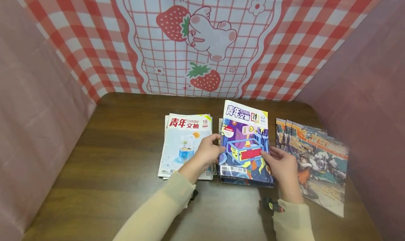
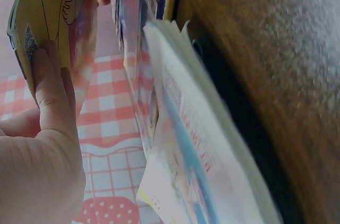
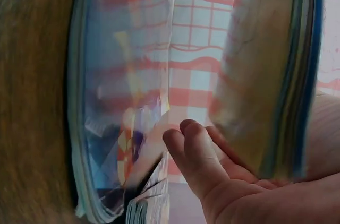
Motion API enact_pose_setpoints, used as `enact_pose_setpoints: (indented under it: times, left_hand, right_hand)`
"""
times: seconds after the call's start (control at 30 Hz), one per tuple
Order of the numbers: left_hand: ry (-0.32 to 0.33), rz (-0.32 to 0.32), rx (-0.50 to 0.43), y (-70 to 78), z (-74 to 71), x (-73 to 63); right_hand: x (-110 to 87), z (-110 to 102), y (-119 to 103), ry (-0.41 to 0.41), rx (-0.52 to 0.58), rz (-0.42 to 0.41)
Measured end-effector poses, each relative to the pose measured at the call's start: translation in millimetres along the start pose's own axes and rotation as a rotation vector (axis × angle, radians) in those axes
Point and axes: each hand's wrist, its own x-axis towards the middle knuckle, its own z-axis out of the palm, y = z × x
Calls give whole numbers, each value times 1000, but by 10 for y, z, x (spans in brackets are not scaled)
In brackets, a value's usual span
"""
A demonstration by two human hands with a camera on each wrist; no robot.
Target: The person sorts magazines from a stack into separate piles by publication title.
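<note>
Both hands hold a purple-and-blue magazine with a white title band. My left hand grips its left edge, and my right hand holds the right edge. The left wrist view shows the left hand's fingers against the magazine's yellowish back cover. In the right wrist view the right hand has fingers beneath the raised magazine; its thumb is hidden. Below, apart from it, lies another magazine pile. A pile of white magazines lies beside the left hand, partly covered by that forearm.
Comic-style magazines lie fanned out at the right, overlapping one another. The brown wooden table backs onto a red-and-white strawberry cloth. Pink curtains hang at both sides.
</note>
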Motion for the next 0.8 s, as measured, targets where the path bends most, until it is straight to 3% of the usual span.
enact_pose_setpoints:
  times: [0.2, 0.37, 0.5, 0.6, 0.8]
  left_hand:
    - [-19, 2, -39, 41, -81, -25]
    - [-32, -1, -64, 60, -191, -71]
    - [-46, -2, -80, 75, -295, -113]
    - [-52, 4, -69, 79, -352, -135]
    - [-34, 39, -36, 96, -435, -199]
  right_hand:
    - [-20, -4, -44, 2, 61, 31]
    - [-30, -5, -102, -53, 177, 92]
    - [-48, -3, -152, -116, 205, 123]
    - [-70, 15, -181, -140, 219, 96]
    - [-102, 71, -226, -103, 222, 19]
